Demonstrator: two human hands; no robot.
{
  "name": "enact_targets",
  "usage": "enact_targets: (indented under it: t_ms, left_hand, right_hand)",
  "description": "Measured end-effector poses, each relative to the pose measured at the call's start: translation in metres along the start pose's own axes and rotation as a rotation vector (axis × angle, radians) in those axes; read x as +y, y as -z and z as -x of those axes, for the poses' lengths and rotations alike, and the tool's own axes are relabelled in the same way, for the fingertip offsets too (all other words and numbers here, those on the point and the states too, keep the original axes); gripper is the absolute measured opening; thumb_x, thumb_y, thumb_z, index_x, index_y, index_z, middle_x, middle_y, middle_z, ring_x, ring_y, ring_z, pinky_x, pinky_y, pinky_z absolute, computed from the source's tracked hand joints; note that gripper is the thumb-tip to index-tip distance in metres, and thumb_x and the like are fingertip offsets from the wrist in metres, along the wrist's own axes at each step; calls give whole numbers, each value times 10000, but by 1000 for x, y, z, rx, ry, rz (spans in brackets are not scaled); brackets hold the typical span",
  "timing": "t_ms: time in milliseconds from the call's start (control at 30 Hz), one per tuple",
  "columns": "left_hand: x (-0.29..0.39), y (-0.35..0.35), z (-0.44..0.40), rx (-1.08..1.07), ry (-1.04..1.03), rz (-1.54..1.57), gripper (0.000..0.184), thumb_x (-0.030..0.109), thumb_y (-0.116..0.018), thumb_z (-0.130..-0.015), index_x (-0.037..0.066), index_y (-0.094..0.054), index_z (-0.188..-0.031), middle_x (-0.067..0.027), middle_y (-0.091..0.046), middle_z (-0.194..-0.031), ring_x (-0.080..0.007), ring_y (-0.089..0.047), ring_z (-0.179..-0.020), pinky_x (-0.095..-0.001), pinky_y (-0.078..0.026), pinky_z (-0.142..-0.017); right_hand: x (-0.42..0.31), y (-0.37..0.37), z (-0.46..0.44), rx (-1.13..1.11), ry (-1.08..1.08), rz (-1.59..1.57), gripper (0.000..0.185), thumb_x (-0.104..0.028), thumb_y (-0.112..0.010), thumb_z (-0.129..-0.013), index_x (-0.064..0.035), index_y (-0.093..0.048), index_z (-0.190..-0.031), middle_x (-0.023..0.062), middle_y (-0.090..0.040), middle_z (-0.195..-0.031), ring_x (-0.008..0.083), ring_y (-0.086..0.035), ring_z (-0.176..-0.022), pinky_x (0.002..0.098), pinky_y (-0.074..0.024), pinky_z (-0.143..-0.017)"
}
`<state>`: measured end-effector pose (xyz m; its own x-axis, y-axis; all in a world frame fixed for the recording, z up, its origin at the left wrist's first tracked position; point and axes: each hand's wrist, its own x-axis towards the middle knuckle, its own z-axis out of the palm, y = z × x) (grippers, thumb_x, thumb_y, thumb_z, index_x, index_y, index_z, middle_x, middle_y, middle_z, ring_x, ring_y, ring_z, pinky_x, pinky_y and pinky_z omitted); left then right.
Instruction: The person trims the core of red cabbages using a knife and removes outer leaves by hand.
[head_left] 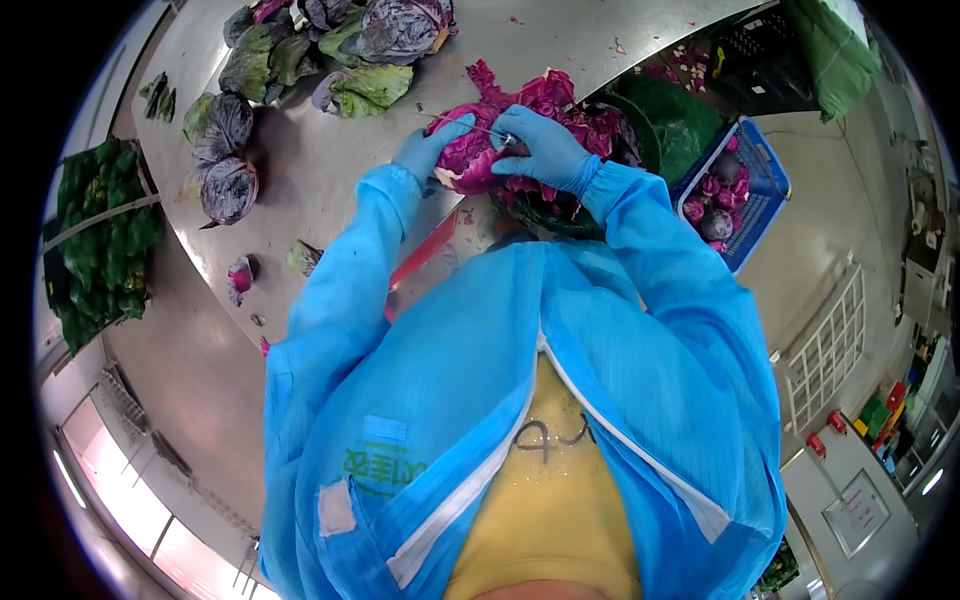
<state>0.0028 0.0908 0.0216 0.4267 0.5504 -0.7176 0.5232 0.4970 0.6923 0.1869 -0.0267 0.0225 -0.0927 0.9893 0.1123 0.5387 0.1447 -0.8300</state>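
Note:
At the near edge of the steel table, my gloved left hand (432,150) is closed on the left side of a purple red cabbage (470,160). My gloved right hand (545,152) is at the cabbage's right side, its fingers closed around a thin metal tool (507,138), perhaps a knife seen edge-on. The tool's narrow shaft reaches left across the cabbage toward my left hand. Loose purple cabbage leaves (545,92) are heaped just behind and to the right. My fingers hide part of the cabbage and the tool's handle.
Whole red cabbages (229,190) and outer leaves lie on the table (330,160) at left and back. A green sack (675,125) hangs open by the right edge. Beyond it stands a blue basket (765,200) of trimmed cabbages. Filled green net bags (105,240) stand far left.

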Motion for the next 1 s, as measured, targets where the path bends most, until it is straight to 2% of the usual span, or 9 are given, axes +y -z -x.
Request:
enact_targets:
  t_ms: [100, 200, 233, 300, 400, 500, 600, 833, 1000]
  left_hand:
    - [-4, 2, -7, 38, 49, -17, 860, 623, -720, -660, -48, -559, -1173, -169, -662, -995, -245, -673, -789, -344, -560, -612]
    - [-1, 0, -4, 67, 109, 35, 880, 676, -701, -634, -33, -591, -1142, -153, -668, -971, -240, -668, -773, -346, -544, -639]
    - [-4, -1, -3, 72, 126, 82, 888, 697, -695, -621, -26, -605, -1128, -146, -670, -963, -239, -666, -775, -350, -536, -664]
    - [-8, 2, -9, 69, 151, 66, 861, 694, -697, -622, -14, -623, -1107, -139, -675, -971, -243, -663, -794, -357, -525, -708]
    - [-12, -4, -7, 78, 163, 38, 899, 712, -692, -610, -20, -612, -1125, -146, -674, -985, -262, -665, -810, -370, -522, -723]
    - [-17, -7, -15, 127, 112, 45, 859, 684, -679, -658, -27, -602, -1135, -150, -673, -990, -282, -669, -803, -381, -537, -693]
    - [-23, -12, -14, 116, 106, 158, 692, 632, -616, -753, 161, -548, -1255, -79, -630, -1142, -232, -656, -835, -431, -554, -671]
    - [-7, -25, 4, 100, 139, 251, 666, 622, -628, -745, 198, -553, -1253, -66, -626, -1154, -240, -652, -849, -455, -553, -690]
    - [-12, -26, -7, 157, 176, 235, 742, 667, -657, -696, 133, -583, -1205, -90, -650, -1091, -238, -640, -777, -444, -547, -709]
  right_hand:
    - [12, 1, 17, 57, 38, -14, 272, -138, -758, -751, -51, -528, -867, 54, -508, -816, 191, -521, -745, 306, -436, -689]
    - [48, 0, 49, 247, -419, -557, 355, -203, -793, -735, -54, -596, -991, 54, -587, -814, 120, -585, -834, 309, -481, -794]
    - [63, -5, 58, 462, -461, -522, 407, -215, -809, -710, -73, -618, -1041, 77, -586, -896, 159, -599, -859, 304, -498, -818]
    - [68, 7, 73, 467, -492, 237, 470, -239, -814, -694, -100, -619, -1099, 98, -560, -1024, 191, -608, -884, 308, -515, -815]
    - [36, -2, 54, 540, -289, 14, 502, -284, -803, -693, -131, -607, -1129, 89, -515, -1122, 217, -609, -899, 321, -514, -812]
    - [-14, -4, 24, 300, -195, -34, 478, -230, -794, -692, -148, -618, -1129, 68, -527, -1101, 233, -594, -963, 327, -512, -825]
    - [-15, -13, 10, 160, -46, 75, 448, -232, -786, -701, -176, -622, -1114, 34, -541, -1098, 232, -609, -941, 338, -517, -818]
    - [7, -14, 4, 70, 33, 51, 373, -243, -771, -718, -160, -624, -1050, 14, -548, -1078, 209, -615, -949, 340, -518, -809]
    - [2, -4, 1, 67, 80, 171, 370, -290, -768, -719, -139, -592, -1008, 33, -539, -1021, 244, -607, -906, 374, -506, -749]
